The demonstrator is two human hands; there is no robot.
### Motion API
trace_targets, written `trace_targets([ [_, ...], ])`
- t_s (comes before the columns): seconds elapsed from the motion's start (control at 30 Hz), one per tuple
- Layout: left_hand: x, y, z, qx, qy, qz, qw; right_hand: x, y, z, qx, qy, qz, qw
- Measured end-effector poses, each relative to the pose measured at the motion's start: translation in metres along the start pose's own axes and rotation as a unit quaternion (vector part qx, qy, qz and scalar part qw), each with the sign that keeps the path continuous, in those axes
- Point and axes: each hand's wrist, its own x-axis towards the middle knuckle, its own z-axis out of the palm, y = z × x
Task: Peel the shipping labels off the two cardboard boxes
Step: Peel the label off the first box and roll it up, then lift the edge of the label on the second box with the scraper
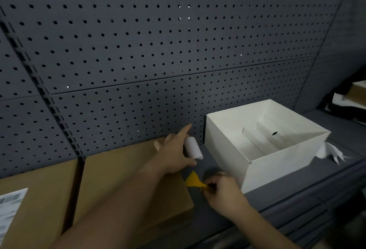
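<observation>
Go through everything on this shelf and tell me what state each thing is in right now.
Right cardboard box: top bare, no label showing.
Left cardboard box: label stuck on.
Peeled label: curled into a roll, held by left hand.
Yellow scraper: gripped by right hand.
White box: open.
Paper scraps: loose beside it.

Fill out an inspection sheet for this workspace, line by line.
Surface: dark grey shelf, partly bare.
Job's things: near cardboard box, top bare; far-left cardboard box with shipping label still stuck on; curled peeled label.
Clutter: open white box; crumpled white paper beside it.
Grippers: left hand holds the peeled label, forefinger extended; right hand grips a yellow scraper.
Cables: nothing seen.
Surroundings: dark pegboard wall; blurred items at far right.
</observation>
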Motion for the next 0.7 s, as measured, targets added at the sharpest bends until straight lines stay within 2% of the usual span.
trace_targets([
  [0.3,0.005,-0.013,0.013,-0.005,0.013,-0.033,0.999,0.005,0.004,0.002,0.003,0.019,0.015,1.000],
  [0.6,0.005,-0.010,0.012,0.083,-0.004,-0.069,0.994,-0.011,-0.002,-0.009,0.022,0.062,-0.001,0.998],
  [0.7,0.005,-0.008,0.009,0.078,0.007,-0.069,0.995,-0.017,-0.003,-0.017,0.040,0.086,-0.002,0.995],
])
